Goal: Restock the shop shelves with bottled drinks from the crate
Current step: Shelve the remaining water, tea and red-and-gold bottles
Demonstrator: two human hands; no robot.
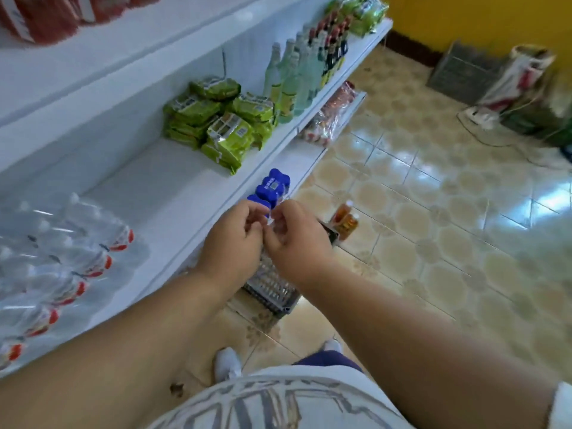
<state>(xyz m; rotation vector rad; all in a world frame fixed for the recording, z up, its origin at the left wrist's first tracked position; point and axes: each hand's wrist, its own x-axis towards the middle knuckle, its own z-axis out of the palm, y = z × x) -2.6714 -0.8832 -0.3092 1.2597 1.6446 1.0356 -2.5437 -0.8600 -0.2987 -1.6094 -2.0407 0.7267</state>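
Observation:
A pack of small bottles with blue caps [271, 187] is held in front of the white shelf's [173, 193] front edge. My left hand [232, 239] and my right hand [294, 236] both pinch the pack's clear wrap at its near end. Below my hands a grey crate [272, 289] stands on the floor, mostly hidden by them. Two amber drink bottles [345, 219] stick up just beyond the crate. Shrink-wrapped water bottles [55, 258] lie on the shelf at left.
Green snack packets [223, 119] and a row of tall glass bottles [297, 69] fill the shelf further along. Wrapped goods [331, 116] sit on a lower shelf. Another grey crate [464, 69] and bags [520, 78] rest by the yellow wall. The tiled floor [433, 212] spreads to the right.

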